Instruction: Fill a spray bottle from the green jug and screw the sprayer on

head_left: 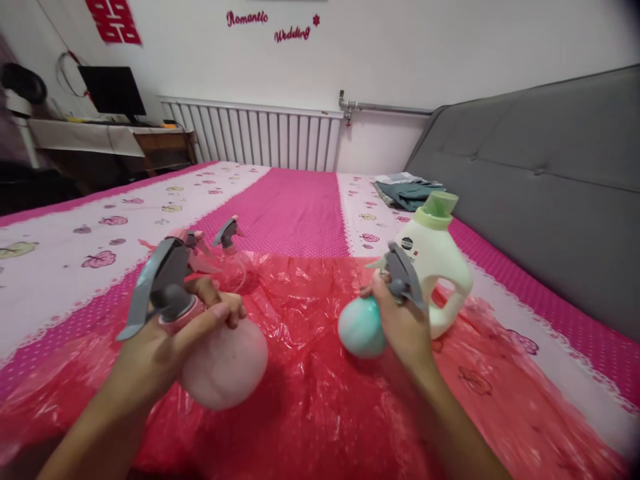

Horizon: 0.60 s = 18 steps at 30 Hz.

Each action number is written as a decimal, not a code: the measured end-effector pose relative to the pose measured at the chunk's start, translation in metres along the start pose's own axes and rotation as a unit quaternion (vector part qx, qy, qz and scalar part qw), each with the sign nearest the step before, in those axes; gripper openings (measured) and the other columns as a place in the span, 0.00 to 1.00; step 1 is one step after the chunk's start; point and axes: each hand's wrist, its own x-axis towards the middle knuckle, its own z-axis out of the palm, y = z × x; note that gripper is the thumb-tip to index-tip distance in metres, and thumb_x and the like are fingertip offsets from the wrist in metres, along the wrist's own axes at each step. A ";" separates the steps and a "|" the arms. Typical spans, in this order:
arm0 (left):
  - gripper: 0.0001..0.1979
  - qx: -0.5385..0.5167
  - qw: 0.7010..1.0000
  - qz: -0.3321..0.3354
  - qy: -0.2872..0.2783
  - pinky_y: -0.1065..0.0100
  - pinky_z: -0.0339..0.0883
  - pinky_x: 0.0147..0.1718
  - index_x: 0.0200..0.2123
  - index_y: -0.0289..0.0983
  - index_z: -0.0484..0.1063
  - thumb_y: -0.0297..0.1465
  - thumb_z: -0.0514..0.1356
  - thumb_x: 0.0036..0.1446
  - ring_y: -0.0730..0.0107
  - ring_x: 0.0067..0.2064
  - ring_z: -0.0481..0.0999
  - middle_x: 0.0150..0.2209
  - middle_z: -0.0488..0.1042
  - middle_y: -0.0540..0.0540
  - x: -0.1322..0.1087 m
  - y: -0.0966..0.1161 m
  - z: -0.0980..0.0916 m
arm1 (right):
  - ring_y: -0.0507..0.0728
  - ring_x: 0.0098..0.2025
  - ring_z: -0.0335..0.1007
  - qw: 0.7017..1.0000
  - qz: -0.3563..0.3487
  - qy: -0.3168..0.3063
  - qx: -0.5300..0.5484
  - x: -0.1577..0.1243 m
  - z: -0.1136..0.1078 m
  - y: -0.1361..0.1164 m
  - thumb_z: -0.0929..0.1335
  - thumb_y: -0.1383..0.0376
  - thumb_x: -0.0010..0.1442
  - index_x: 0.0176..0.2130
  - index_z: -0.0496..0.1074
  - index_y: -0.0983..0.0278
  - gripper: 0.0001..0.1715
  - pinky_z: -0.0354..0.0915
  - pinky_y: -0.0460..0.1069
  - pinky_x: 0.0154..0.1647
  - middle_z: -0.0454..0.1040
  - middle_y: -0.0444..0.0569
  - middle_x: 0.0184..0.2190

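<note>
My left hand (165, 347) is closed round the neck of a round pink spray bottle (227, 367) with a grey trigger head, held tilted above a red plastic sheet (310, 373). My right hand (400, 323) grips a round teal spray bottle (361, 327), also with a grey trigger head, near the sheet's middle. Just right of that hand stands a white detergent jug (440, 267) with a pale green cap. Farther back on the left, two more spray bottles (227, 243) stand at the sheet's far edge.
The sheet lies on a bed with a pink and white flowered cover (280, 193). A grey padded headboard (550, 193) runs along the right. Folded clothes (407, 190) lie at the far right corner. A white radiator (255, 137) and a desk with a monitor (113, 90) stand behind.
</note>
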 end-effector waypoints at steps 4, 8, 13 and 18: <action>0.16 0.036 0.999 0.002 0.002 0.65 0.73 0.37 0.25 0.42 0.76 0.43 0.74 0.58 0.57 0.37 0.80 0.28 0.78 0.48 0.002 0.003 -0.007 | 0.58 0.46 0.80 0.999 -0.009 -0.033 -0.037 0.047 0.058 0.016 0.72 0.51 0.72 0.45 0.79 0.64 0.17 0.76 0.59 0.53 0.81 0.49 0.45; 0.17 0.039 0.999 0.004 0.013 0.64 0.74 0.36 0.26 0.41 0.74 0.43 0.73 0.60 0.59 0.37 0.81 0.29 0.79 0.48 0.001 0.002 -0.011 | 0.61 0.53 0.79 0.993 0.008 -0.093 -0.073 0.078 0.098 0.045 0.72 0.53 0.72 0.59 0.75 0.63 0.23 0.77 0.61 0.54 0.78 0.53 0.57; 0.19 0.040 0.999 -0.009 0.028 0.63 0.73 0.35 0.25 0.42 0.71 0.44 0.73 0.57 0.58 0.36 0.81 0.28 0.79 0.48 0.003 0.001 -0.014 | 0.62 0.56 0.78 0.978 0.015 -0.165 -0.128 0.089 0.108 0.075 0.73 0.54 0.72 0.61 0.74 0.62 0.24 0.77 0.62 0.56 0.76 0.54 0.60; 0.19 0.057 0.998 -0.001 0.032 0.65 0.70 0.31 0.22 0.42 0.71 0.44 0.72 0.56 0.59 0.34 0.80 0.27 0.79 0.47 0.005 0.003 -0.008 | 0.63 0.56 0.77 0.967 -0.016 -0.188 -0.171 0.090 0.098 0.075 0.73 0.54 0.71 0.62 0.74 0.62 0.25 0.77 0.63 0.56 0.76 0.55 0.60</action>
